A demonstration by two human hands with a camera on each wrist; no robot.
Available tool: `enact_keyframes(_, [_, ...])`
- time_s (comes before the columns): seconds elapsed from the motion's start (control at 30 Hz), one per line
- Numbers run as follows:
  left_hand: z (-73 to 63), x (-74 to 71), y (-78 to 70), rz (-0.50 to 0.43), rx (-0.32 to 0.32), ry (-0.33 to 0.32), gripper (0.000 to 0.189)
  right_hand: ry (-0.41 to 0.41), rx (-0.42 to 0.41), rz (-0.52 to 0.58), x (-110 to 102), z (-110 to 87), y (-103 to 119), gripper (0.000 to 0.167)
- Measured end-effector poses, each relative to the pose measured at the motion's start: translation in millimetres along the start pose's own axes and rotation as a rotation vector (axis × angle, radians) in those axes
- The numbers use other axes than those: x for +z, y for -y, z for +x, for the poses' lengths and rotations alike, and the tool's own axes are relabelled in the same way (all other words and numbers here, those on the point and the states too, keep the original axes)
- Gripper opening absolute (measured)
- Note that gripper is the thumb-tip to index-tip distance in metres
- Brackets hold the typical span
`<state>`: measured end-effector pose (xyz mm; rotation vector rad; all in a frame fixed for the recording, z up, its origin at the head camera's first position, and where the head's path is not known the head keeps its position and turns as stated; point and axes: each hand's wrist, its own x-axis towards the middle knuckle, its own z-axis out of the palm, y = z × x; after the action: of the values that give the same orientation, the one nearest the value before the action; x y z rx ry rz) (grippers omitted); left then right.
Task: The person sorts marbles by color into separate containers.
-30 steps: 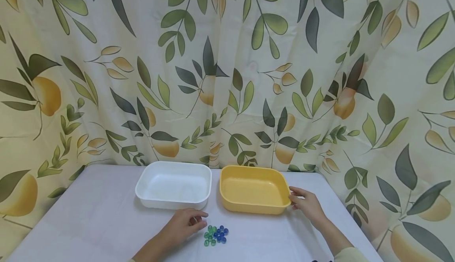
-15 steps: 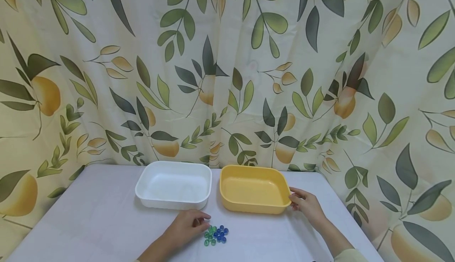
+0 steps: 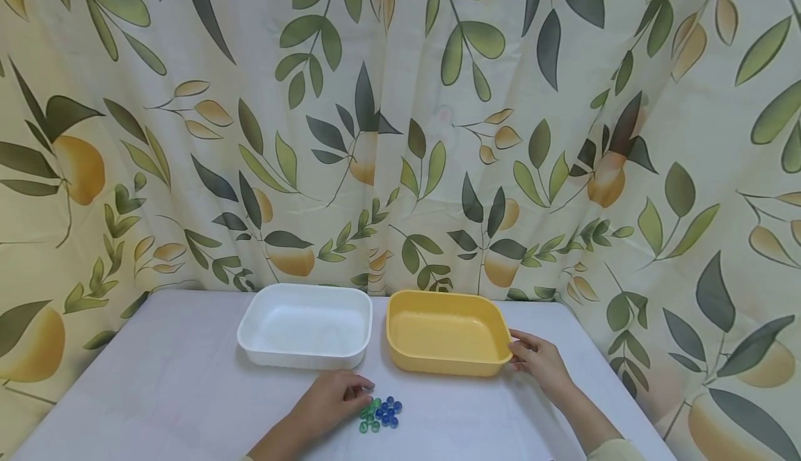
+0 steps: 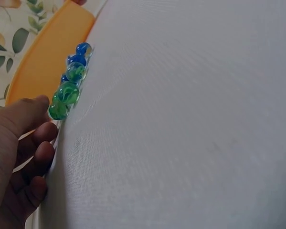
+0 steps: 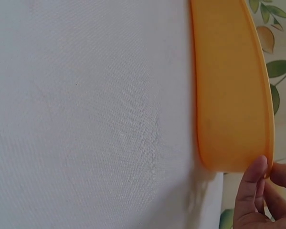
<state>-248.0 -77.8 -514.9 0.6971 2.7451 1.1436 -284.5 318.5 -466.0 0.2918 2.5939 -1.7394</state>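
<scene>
Green glass marbles [image 3: 363, 427] and blue glass marbles [image 3: 391, 412] lie in one cluster on the white tablecloth. My left hand [image 3: 332, 402] is just left of them, fingers loosely bent; in the left wrist view the thumb tip is right at the nearest green marble [image 4: 58, 110], and nothing is in its grasp. Behind the marbles to the right stands a yellow plastic tray [image 3: 444, 366] with nothing inside. At the tray's right end, my right hand [image 3: 543, 364] pinches the rim between thumb and fingers, also visible in the right wrist view.
A white plastic tray [image 3: 300, 361], bare inside, stands left of the yellow one with a narrow gap between them. A curtain [image 3: 400, 134] printed with leaves and fruit hangs behind the table [image 3: 156, 370]. The cloth's right edge runs beyond my right hand.
My left hand has moved slightly right, its fingertips now closer to the green marbles. The right hand stays at the yellow tray's rim; trays and marbles have not moved.
</scene>
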Motion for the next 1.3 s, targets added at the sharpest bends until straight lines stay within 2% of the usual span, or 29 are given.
enact_keyframes(0.43, [2.2, -2.7, -3.2, 0.04, -0.036, 0.043, 0.015, -0.006, 0.016, 0.037, 1.8, 0.6, -1.1, 0.049])
enact_keyframes(0.73, [1.7, -4.0, -2.1, 0.045, -0.006, 0.022, 0.014, 0.012, 0.008, 0.053, 0.9, -2.7, 0.2, 0.048])
enact_keyframes(0.9, [1.6, -2.7, -1.9, 0.057, -0.011, 0.006, 0.013, 0.014, 0.018, 0.049, 1.6, -3.2, 1.2, 0.048])
enact_keyframes(1.3, [0.7, -5.0, -1.0, -0.061, -0.025, -0.033, 0.011, 0.015, 0.025, 0.037, 1.7, -4.8, 1.8, 0.047])
